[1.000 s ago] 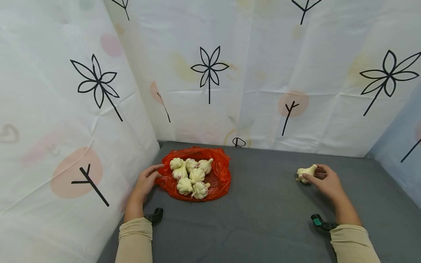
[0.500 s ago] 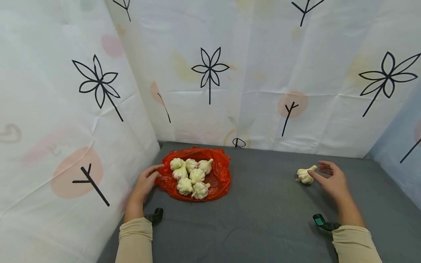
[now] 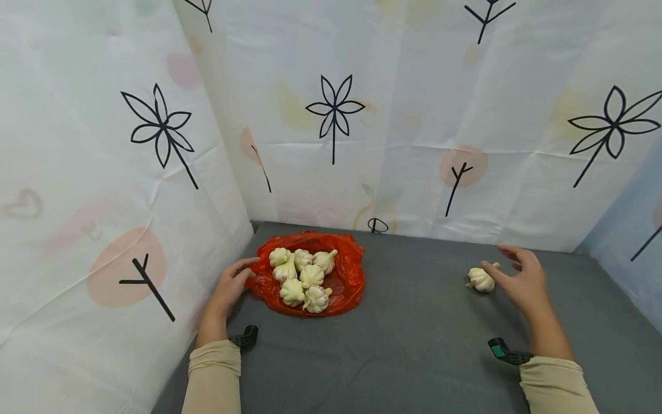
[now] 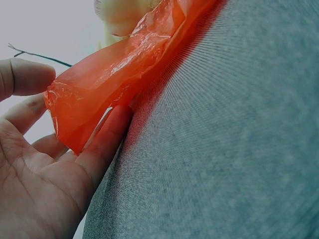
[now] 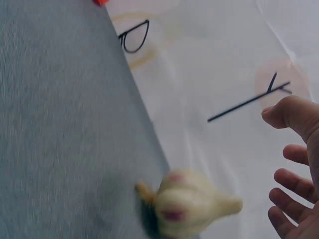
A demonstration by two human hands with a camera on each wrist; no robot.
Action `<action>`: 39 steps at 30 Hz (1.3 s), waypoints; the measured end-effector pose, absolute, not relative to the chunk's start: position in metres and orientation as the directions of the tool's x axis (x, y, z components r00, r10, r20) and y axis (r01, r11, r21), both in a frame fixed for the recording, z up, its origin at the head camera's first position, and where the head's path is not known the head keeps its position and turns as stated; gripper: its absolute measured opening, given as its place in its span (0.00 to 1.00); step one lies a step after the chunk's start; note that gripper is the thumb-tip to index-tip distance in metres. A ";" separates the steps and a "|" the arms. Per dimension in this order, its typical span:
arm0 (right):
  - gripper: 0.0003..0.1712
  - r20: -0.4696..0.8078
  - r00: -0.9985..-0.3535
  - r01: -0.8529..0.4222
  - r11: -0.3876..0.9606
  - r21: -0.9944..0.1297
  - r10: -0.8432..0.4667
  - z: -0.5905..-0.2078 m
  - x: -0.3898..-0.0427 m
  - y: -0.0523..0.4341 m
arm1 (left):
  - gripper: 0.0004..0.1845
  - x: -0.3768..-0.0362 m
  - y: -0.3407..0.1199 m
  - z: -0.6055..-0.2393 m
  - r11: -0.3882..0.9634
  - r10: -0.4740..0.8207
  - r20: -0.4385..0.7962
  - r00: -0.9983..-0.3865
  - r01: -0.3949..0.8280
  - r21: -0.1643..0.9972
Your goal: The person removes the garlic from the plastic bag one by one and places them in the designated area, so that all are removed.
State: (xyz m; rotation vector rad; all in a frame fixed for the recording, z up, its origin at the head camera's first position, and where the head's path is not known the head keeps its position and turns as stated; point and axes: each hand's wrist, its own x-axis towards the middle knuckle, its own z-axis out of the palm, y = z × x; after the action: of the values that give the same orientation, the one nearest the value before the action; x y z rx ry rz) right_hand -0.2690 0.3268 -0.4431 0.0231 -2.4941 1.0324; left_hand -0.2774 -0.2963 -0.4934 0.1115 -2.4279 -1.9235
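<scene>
A red plastic bag (image 3: pixel 347 275) lies flattened on the grey table, with several garlic bulbs (image 3: pixel 302 276) heaped on it. My left hand (image 3: pixel 231 284) rests at the bag's left edge. In the left wrist view its straight fingers (image 4: pixel 102 149) lie under the bag's rim (image 4: pixel 114 74), with the thumb just above it. A single garlic bulb (image 3: pixel 480 280) lies on the table at the right, also seen in the right wrist view (image 5: pixel 187 204). My right hand (image 3: pixel 522 280) hovers just right of it, fingers (image 5: pixel 294 112) spread and holding nothing.
White sheets printed with black flowers wall the table (image 3: pixel 414 345) on the left and at the back, and a blue sheet (image 3: pixel 631 253) stands at the right. Black wrist-camera mounts (image 3: pixel 247 337) (image 3: pixel 504 351) show near both sleeves.
My right hand has let go of the single garlic bulb and drawn slightly up and away, fingers opening. The bulb stays on the table. My left hand has not moved.
</scene>
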 end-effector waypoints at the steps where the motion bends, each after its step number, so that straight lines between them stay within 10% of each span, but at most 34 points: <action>1: 0.37 0.399 -0.906 -0.184 0.720 -0.669 0.140 -0.440 -0.268 0.323 | 0.22 -0.278 -0.296 -0.493 0.227 -0.081 -0.013 -0.997 -0.032 0.973; 39: 0.28 0.462 -0.771 -0.626 0.384 -0.679 -0.439 -0.433 -0.284 0.136 | 0.23 -0.261 -0.284 -0.462 0.211 -0.076 -0.051 -0.996 -0.066 0.975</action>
State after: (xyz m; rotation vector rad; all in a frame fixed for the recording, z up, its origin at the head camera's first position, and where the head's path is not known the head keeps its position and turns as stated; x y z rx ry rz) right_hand -0.2839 0.1361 -0.4333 0.9516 -2.4355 1.3331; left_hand -0.2613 -0.2839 -0.4621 0.1422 -2.4384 -1.9628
